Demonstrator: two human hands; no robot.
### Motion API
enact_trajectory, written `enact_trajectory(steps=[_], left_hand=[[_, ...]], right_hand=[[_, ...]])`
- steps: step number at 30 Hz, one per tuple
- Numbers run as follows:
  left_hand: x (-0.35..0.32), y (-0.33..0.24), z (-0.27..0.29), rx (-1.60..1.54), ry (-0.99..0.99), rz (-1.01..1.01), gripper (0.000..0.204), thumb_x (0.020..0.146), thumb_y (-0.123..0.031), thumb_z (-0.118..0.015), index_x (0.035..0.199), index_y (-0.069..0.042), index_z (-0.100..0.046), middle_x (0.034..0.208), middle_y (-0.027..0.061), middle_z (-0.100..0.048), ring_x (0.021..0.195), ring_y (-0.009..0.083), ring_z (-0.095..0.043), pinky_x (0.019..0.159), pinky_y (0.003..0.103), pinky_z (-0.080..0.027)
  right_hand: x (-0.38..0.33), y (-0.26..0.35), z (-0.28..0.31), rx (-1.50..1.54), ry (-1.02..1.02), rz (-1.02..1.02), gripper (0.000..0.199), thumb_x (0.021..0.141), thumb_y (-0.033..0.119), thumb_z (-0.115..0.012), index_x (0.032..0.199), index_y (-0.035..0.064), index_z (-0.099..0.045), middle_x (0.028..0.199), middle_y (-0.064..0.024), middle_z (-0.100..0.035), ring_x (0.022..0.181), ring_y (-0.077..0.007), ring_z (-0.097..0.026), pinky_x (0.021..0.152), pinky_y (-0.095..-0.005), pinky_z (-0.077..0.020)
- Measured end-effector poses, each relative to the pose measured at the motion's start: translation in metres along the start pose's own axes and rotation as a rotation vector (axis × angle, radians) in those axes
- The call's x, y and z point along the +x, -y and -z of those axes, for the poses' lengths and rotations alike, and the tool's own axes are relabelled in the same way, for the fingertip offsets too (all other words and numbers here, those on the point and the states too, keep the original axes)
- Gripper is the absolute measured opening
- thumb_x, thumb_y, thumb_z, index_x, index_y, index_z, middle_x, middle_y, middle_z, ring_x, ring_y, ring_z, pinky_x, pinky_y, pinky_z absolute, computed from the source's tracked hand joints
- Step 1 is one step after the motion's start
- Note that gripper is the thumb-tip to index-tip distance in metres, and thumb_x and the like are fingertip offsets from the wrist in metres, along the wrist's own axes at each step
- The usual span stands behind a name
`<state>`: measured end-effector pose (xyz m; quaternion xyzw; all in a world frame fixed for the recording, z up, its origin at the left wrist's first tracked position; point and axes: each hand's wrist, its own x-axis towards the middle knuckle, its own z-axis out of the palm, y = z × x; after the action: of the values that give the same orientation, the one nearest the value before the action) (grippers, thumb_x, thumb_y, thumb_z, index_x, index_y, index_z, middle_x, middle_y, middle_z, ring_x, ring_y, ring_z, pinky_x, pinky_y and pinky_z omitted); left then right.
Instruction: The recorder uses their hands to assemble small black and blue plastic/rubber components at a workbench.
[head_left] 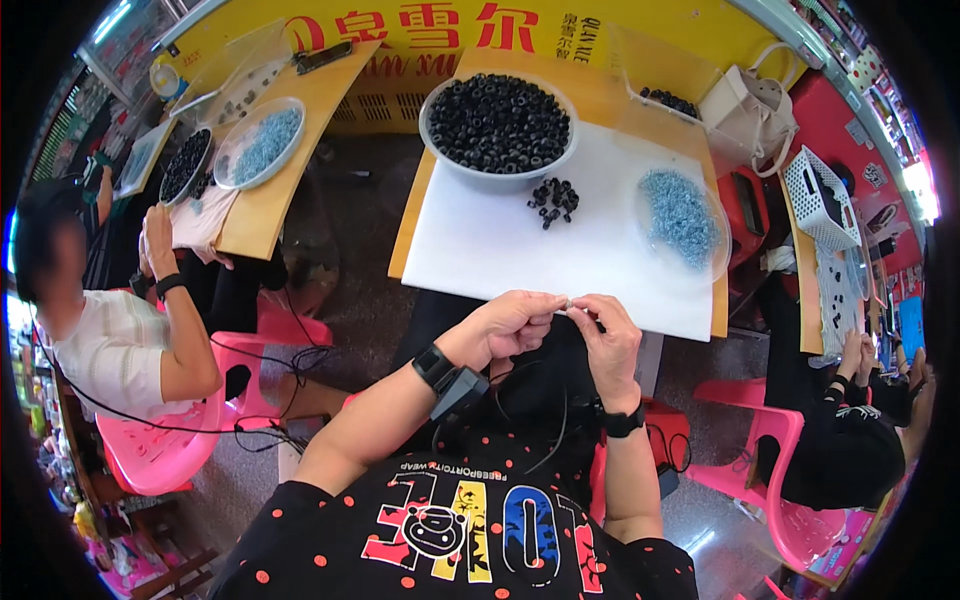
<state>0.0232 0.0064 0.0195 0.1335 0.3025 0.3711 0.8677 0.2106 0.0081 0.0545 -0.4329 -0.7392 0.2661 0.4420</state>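
Observation:
My left hand (pixel 512 326) and my right hand (pixel 608 338) meet in front of the table's near edge. Their thumbs and fingertips pinch together on a small pale piece (pixel 569 303), too small for me to name. Just beyond them, a white sheet (pixel 480 255) covers the table top. On it lies a loose pile of small black ring-like parts (pixel 553 202). A white bowl (pixel 499 181) heaped with the same black parts (pixel 497 120) stands behind that pile. To the right, a clear round tray (pixel 722 235) holds many small light-blue translucent pieces (pixel 680 215).
At the left, a person (pixel 110 340) sits on a pink chair (pixel 165 450) by another table (pixel 265 205) with similar parts. A second person (pixel 840 440) works at the right, beside a white basket (pixel 820 198). A cream bag (pixel 750 112) sits behind my table. Black cables (pixel 250 432) trail at left.

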Motion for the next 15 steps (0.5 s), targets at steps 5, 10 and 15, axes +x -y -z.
enact_trajectory(steps=[5, 10, 15], left_hand=[[0.000, 0.010, -0.007, -0.083, -0.020, -0.023, 0.017, 0.100, -0.025, -0.064, 0.090, -0.012, -0.062, 0.060, -0.0091, -0.038, 0.050, 0.0045, -0.033, 0.046, 0.021, -0.025], [-0.001, 0.016, -0.019, 0.005, -0.119, -0.208, 0.013, 0.099, -0.020, -0.065, 0.103, -0.008, -0.068, 0.065, -0.0094, -0.047, 0.051, 0.0030, -0.037, 0.047, 0.020, -0.028], [0.002, 0.019, -0.021, 0.132, -0.179, -0.335, 0.014, 0.097, -0.016, -0.068, 0.104, -0.005, -0.071, 0.076, -0.0069, -0.060, 0.056, 0.0005, -0.041, 0.049, 0.018, -0.030]], right_hand=[[-0.002, -0.007, -0.004, -0.055, -0.056, 0.074, 0.013, 0.086, 0.008, -0.076, 0.093, 0.0004, -0.068, 0.090, -0.0114, -0.068, 0.079, -0.0260, -0.066, 0.068, -0.0334, -0.0529], [-0.004, -0.005, -0.009, -0.094, -0.099, -0.010, 0.015, 0.093, 0.013, -0.070, 0.092, -0.0012, -0.066, 0.089, -0.0120, -0.067, 0.077, -0.0251, -0.065, 0.067, -0.0326, -0.0513], [-0.005, -0.010, -0.015, 0.034, -0.061, -0.245, 0.030, 0.101, 0.026, -0.062, 0.088, -0.0014, -0.065, 0.083, -0.0083, -0.065, 0.069, -0.0159, -0.059, 0.062, -0.0281, -0.0461]])
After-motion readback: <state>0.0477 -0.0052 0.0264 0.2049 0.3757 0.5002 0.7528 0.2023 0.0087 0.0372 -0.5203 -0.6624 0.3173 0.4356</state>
